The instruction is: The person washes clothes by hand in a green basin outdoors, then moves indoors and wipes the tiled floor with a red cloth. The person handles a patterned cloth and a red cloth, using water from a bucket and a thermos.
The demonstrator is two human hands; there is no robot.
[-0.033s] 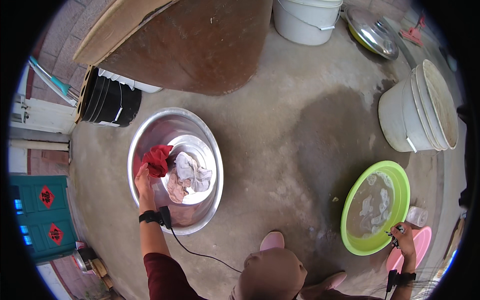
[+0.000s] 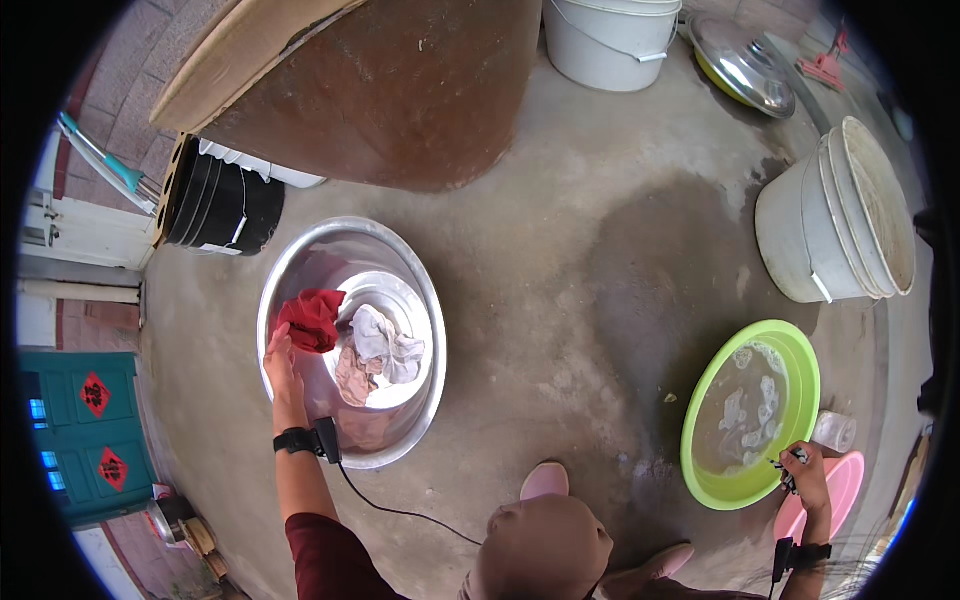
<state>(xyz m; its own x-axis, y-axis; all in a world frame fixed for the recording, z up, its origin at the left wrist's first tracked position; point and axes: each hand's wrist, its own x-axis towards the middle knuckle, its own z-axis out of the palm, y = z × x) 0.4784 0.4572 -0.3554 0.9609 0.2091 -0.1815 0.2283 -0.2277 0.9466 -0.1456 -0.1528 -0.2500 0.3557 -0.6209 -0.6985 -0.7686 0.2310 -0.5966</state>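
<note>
On the left, my left hand (image 2: 282,360) reaches over the rim of a wide metal basin (image 2: 434,300) with its fingers closed on the edge of a crumpled red cloth (image 2: 312,320). Beside the red cloth, a pale grey-white cloth (image 2: 385,345) and a beige-pink cloth (image 2: 353,377) lie in the basin's bottom. Far to the right, my right hand (image 2: 812,478) is closed round a small black-and-white item (image 2: 790,470) at the rim of a lime-green basin (image 2: 697,480). Its kind is hard to make out. Cloudy water with foam (image 2: 750,410) fills that basin.
A pink basin (image 2: 848,485) and a clear plastic container (image 2: 834,431) sit beside the green basin. White buckets (image 2: 800,235) stand at the right, another bucket (image 2: 605,45) at the back. A large brown vat (image 2: 400,100) and black bucket (image 2: 225,205) lie beyond the metal basin.
My left hand and the near edge of the red cloth have shifted slightly left. The right hand stays at the green basin's rim.
</note>
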